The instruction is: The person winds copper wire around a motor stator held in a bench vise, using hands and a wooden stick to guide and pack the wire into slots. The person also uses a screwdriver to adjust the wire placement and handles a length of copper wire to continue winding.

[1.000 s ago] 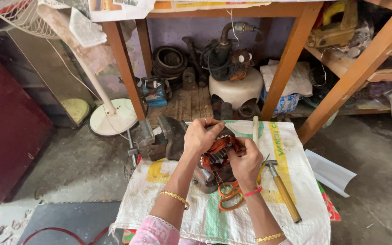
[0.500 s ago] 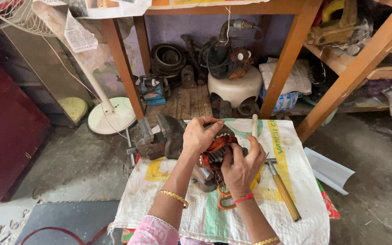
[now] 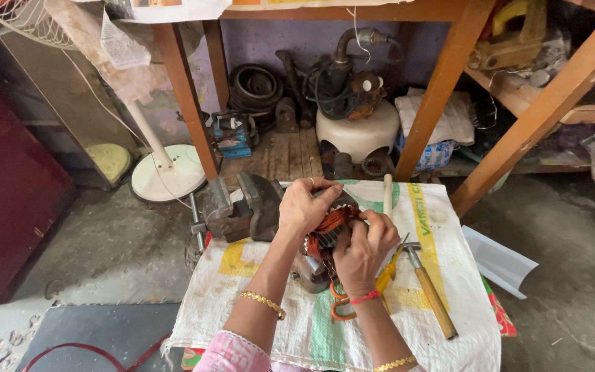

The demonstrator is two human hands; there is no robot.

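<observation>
A motor stator with copper-orange windings (image 3: 325,231) rests on a work table covered by a white woven sack (image 3: 442,227). My left hand (image 3: 304,205) grips its upper left side. My right hand (image 3: 361,249) presses its fingers onto the windings from the right. Both hands hide most of the stator. A grey bench vise (image 3: 242,207) stands just left of my left hand.
A wooden-handled hammer (image 3: 428,289) and a yellow-handled tool (image 3: 387,275) lie right of my hands, orange scissors (image 3: 339,308) below them. A white stick (image 3: 388,194) lies behind. Wooden table legs (image 3: 186,103), a pump (image 3: 352,89) and a fan base (image 3: 166,180) stand beyond.
My hands have shifted slightly on the stator; the right hand has moved up onto the windings. The view has tilted a little.
</observation>
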